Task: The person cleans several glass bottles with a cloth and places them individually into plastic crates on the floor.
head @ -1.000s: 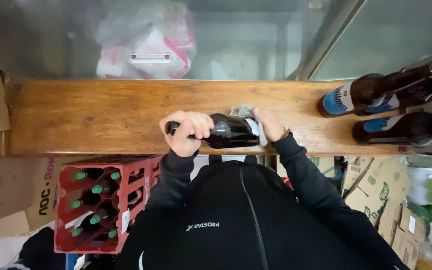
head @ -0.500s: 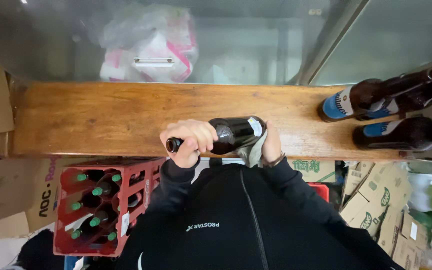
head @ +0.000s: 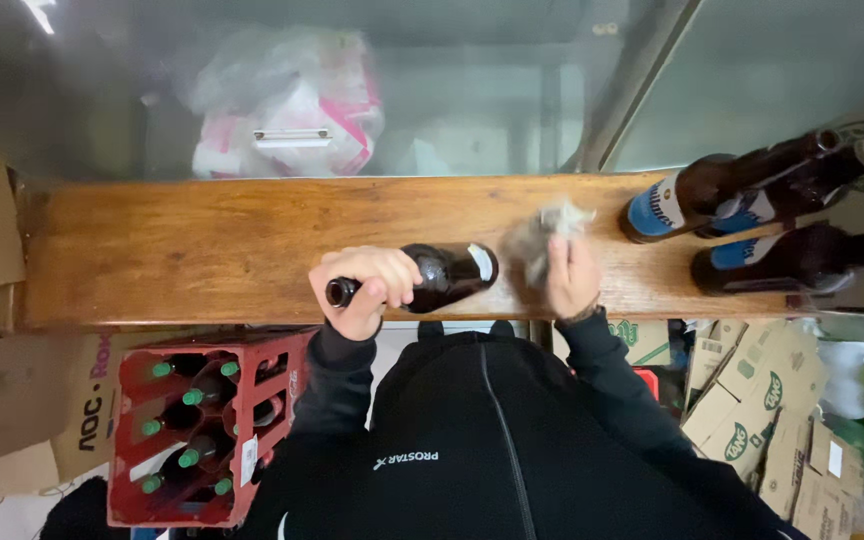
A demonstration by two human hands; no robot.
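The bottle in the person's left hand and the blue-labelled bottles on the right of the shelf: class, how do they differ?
The held bottle is gripped at its neck by the left hand; the blue-labelled bottles stand untouched. The held bottle is alone at the middle of the wooden shelf; the others are grouped at its right end. No blue label shows on the held bottle. All are dark glass.

The person wears a black zip-front jacket (head: 492,440) of matte fabric; a dark zipper line runs down its middle; a small white printed mark sits on the chest, left of the zipper as seen from above; the long black sleeves end in snug, ribbed cuffs at the wrists; the bare left hand (head: 367,290) and bare right hand (head: 570,280) carry no gloves.
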